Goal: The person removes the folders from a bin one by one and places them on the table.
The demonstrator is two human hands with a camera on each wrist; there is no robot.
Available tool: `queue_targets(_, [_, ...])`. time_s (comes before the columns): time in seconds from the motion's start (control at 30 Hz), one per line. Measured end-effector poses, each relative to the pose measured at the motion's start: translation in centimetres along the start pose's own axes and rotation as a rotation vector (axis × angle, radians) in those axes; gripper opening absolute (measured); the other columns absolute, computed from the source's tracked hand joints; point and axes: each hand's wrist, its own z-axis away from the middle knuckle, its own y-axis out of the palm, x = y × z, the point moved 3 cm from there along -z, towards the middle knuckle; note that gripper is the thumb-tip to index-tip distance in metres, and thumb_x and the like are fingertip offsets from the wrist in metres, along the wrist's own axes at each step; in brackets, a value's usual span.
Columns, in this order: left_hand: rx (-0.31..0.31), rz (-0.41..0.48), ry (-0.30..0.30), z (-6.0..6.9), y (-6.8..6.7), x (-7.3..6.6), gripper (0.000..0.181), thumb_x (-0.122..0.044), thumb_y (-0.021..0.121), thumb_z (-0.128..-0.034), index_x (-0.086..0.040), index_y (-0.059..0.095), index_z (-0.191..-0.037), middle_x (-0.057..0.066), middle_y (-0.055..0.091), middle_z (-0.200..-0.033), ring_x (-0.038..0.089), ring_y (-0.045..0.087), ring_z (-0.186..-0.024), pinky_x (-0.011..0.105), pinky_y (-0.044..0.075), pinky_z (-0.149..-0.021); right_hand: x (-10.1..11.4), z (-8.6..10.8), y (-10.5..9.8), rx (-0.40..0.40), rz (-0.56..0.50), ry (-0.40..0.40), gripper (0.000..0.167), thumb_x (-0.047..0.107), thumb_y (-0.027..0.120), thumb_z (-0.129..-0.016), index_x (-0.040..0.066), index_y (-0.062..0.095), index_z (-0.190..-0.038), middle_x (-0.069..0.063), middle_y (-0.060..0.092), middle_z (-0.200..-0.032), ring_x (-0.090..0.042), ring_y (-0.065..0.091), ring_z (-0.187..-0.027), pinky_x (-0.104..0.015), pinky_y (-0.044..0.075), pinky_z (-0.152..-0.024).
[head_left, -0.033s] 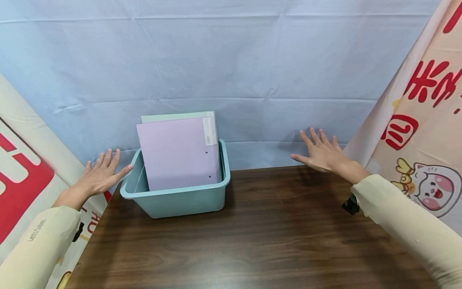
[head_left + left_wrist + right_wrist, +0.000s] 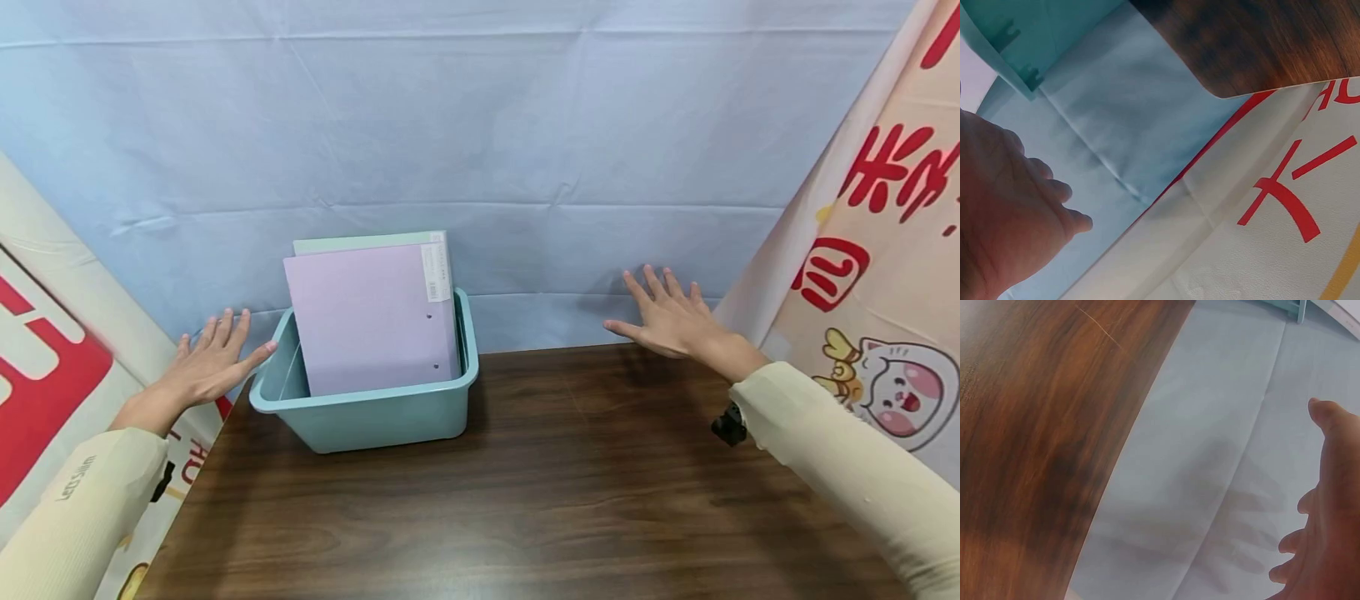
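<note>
A light-blue plastic basin (image 2: 382, 421) stands at the back left of the wooden table. Upright inside it leans a lilac folder (image 2: 367, 325) with two small holes and a white label, and behind that shows the top of a pale green folder (image 2: 360, 243). My left hand (image 2: 206, 367) is held with fingers spread, its thumb close to the basin's left rim; whether they touch I cannot tell. Over the table's far right edge my right hand (image 2: 671, 321) hovers, fingers spread, holding nothing. Both palms face down or away in the head view.
Dark brown wood covers the table (image 2: 555, 492). A light blue cloth (image 2: 510, 150) hangs behind it. Printed cloths with red characters hang at the left (image 2: 45, 392) and right (image 2: 877, 275). Small black devices sit under both wrists.
</note>
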Motion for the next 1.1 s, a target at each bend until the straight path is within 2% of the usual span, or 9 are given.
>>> queue_targets(0.23, [-0.012, 0.010, 0.008, 0.0, 0.1, -0.1, 0.100, -0.071, 0.030, -0.1073, -0.001, -0.010, -0.167, 0.034, -0.015, -0.170, 0.060, -0.011, -0.155, 0.082, -0.007, -0.115, 0.1, 0.1, -0.4, -0.010, 0.014, -0.005, 0.109, 0.084, 0.037, -0.098, 0.013, 0.001, -0.172, -0.030, -0.005, -0.174, -0.058, -0.004, -0.157, -0.081, 0.000, -0.117])
queue_targets(0.67, [0.003, 0.025, 0.017, 0.3, 0.1, -0.8, 0.100, -0.072, 0.031, -0.1070, -0.005, -0.014, -0.167, 0.032, -0.017, -0.171, 0.058, -0.010, -0.156, 0.084, -0.006, -0.113, 0.5, 0.2, -1.0, -0.016, 0.013, -0.028, 0.108, 0.083, 0.037, -0.099, 0.013, -0.001, -0.172, -0.030, -0.006, -0.174, -0.057, -0.004, -0.158, -0.080, 0.000, -0.118])
queue_targets(1.1, [0.006, 0.054, 0.071, -0.2, 0.5, -1.7, 0.096, -0.067, 0.033, -0.1087, -0.007, -0.013, -0.168, 0.029, -0.016, -0.172, 0.054, -0.008, -0.159, 0.082, -0.003, -0.116, 1.5, -0.3, -1.2, -0.067, 0.009, -0.075, 0.104, 0.081, 0.040, -0.100, 0.014, 0.006, -0.172, -0.027, 0.000, -0.175, -0.054, 0.001, -0.159, -0.077, 0.004, -0.121])
